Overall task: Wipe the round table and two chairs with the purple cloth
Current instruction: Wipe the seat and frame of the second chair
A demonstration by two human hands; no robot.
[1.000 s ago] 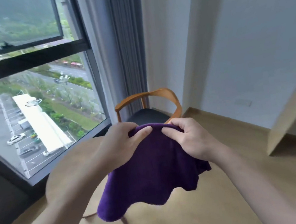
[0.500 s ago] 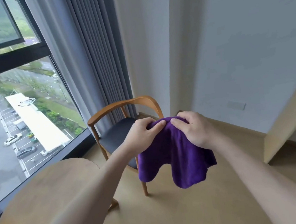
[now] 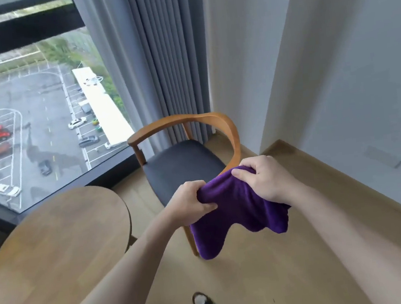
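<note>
The purple cloth point(image 3: 238, 213) hangs in the air, bunched along its top edge. My left hand point(image 3: 190, 201) grips its left end and my right hand point(image 3: 264, 179) grips its right end. Both hands hover at the front right corner of a wooden chair point(image 3: 229, 125) with a curved backrest and a dark seat point(image 3: 181, 167). The round wooden table point(image 3: 62, 251) stands to the left, below my left forearm. Only one chair is in view.
A floor-to-ceiling window point(image 3: 31, 118) and grey curtains point(image 3: 157, 60) stand behind the chair. A white wall corner point(image 3: 311, 73) lies to the right. Light wood floor point(image 3: 248, 273) stretches below, with my foot point(image 3: 201, 299) at the bottom.
The view has swung right and down, and the chair is much closer. My hands carried the cloth from over the table to the chair's front right corner and spread slightly apart.
</note>
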